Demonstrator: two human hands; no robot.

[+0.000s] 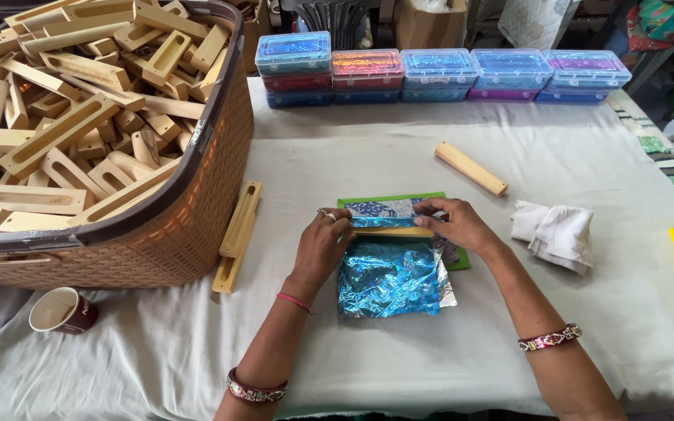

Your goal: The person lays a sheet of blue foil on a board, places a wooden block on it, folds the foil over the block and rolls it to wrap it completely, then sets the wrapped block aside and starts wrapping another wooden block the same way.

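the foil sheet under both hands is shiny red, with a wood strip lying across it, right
Not quite: in the head view the foil sheet is shiny blue, not red. Both hands, left hand and right hand, do press on it, with the wood strip lying across it.

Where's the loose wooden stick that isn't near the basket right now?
In the head view, the wooden stick lies angled on the white tablecloth, right of centre, between the row of plastic boxes behind and the crumpled white cloth nearer the right hand.

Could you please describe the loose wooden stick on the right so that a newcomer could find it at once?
Start at the row of coloured plastic boxes along the table's far edge. Just nearer, right of centre, lies a pale wooden stick, angled. Alone on bare cloth, it is unlike those beside the wicker basket.
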